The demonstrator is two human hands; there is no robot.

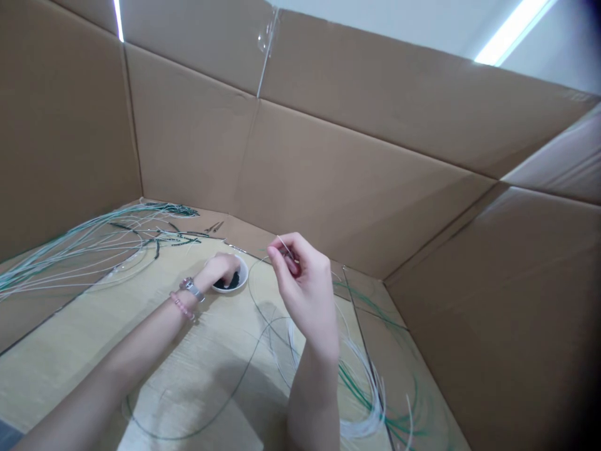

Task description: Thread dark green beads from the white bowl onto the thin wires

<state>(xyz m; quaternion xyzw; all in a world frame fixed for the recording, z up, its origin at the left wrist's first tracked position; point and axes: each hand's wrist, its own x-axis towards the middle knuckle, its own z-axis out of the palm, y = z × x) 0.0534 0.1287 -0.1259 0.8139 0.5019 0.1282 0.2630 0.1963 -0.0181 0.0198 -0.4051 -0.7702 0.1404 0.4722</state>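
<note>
My left hand (225, 266), with a watch and a pink bracelet at the wrist, dips into a small white bowl (243, 273). Dark, bead-like bits (229, 282) lie in the bowl around my bent fingertips. Those fingers are drawn together; anything between their tips is hidden. Raised to the right of the bowl, my right hand (300, 269) pinches a thin cord (280, 240) between thumb and fingers. A long greenish strand (251, 360) loops over the tabletop below; whether it is the same cord I cannot tell.
Tall cardboard walls (357, 181) enclose the wooden table (154, 351). Green and white cords (70, 241) fan out at the left, several ending in dark strung sections (181, 212). Small dark pliers or snips (215, 227) lie at the back. Coiled white cords (370, 401) lie at right.
</note>
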